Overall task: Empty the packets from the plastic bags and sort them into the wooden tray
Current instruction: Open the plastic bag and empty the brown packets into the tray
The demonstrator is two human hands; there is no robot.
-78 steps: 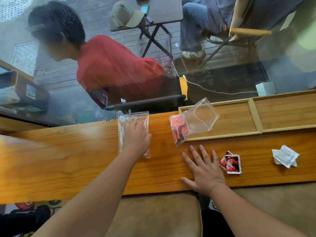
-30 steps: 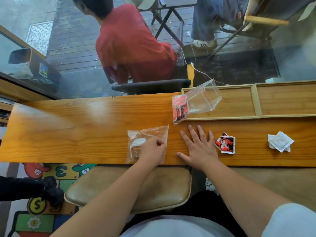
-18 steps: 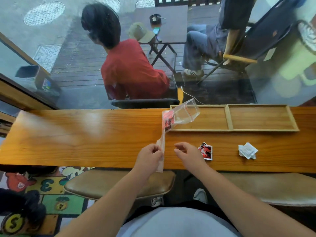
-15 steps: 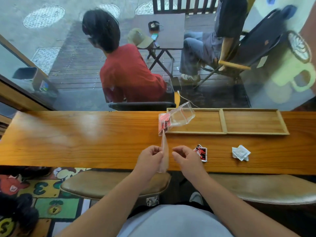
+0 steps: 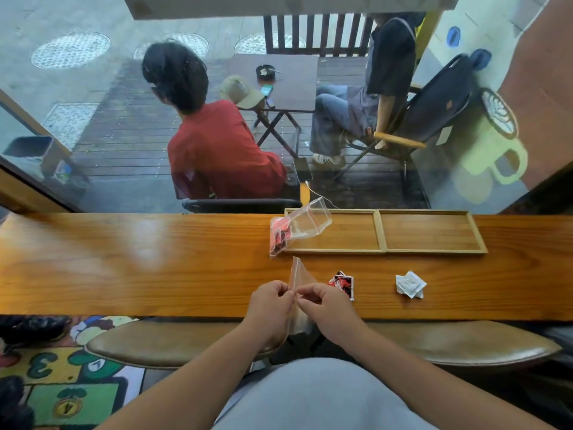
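A clear plastic bag stands on edge over the counter's front edge, pinched between my left hand and my right hand. What it holds is hidden. A second clear bag with red packets inside lies across the left end of the wooden tray, its mouth over the left compartment. Both tray compartments hold no packets. Red-and-black packets lie on the counter just right of my right hand. White packets lie further right.
The wooden counter runs along a window. Behind the glass two people sit by a small table. Padded stools stand under the counter's front edge, and a colourful number mat covers the floor at lower left.
My left hand slid the clear bag across the counter towards me and stood it up. My right hand left the counter and took hold of the bag too. The view tilted upward.
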